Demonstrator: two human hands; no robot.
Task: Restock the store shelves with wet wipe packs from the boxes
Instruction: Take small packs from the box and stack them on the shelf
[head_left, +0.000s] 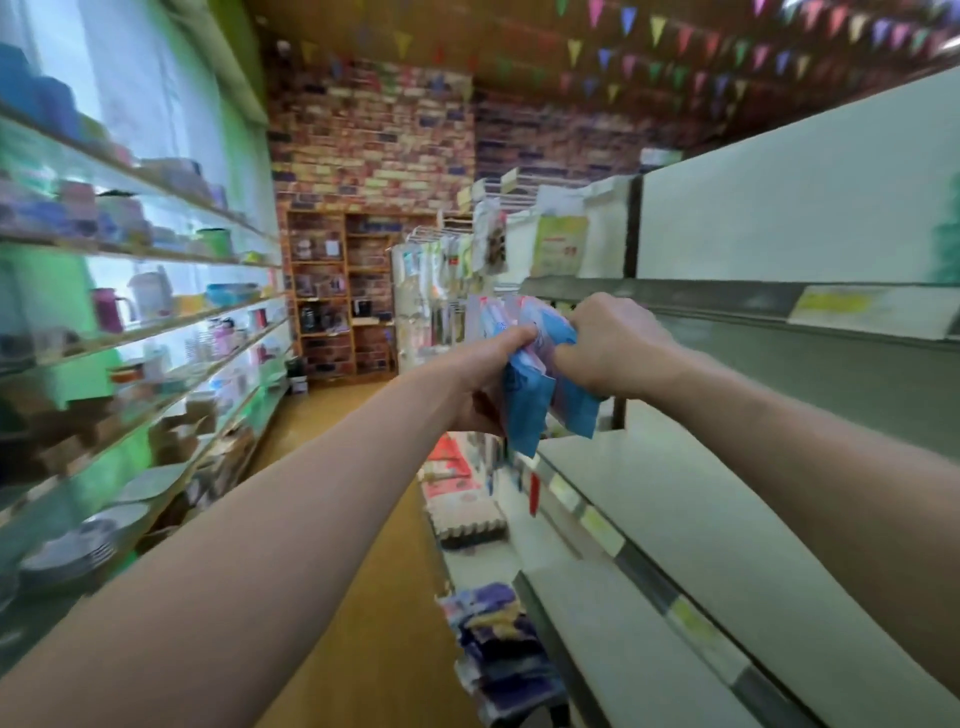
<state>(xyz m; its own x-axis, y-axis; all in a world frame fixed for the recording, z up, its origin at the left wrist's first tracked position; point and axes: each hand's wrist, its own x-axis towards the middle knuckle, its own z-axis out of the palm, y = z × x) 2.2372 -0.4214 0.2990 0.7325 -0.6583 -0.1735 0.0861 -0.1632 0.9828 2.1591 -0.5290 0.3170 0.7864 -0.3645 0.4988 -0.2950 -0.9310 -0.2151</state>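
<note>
Gripping blue wet wipe packs (530, 387), left hand (480, 382) and right hand (610, 348) curl fingers round them.

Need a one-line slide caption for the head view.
Left hand and right hand grip a bundle of blue wet wipe packs at a white shelf on the aisle's right.

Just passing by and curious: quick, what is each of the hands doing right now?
Left hand: closed, holding the blue wet wipe packs.
Right hand: closed, holding the same packs from the other side.
</note>
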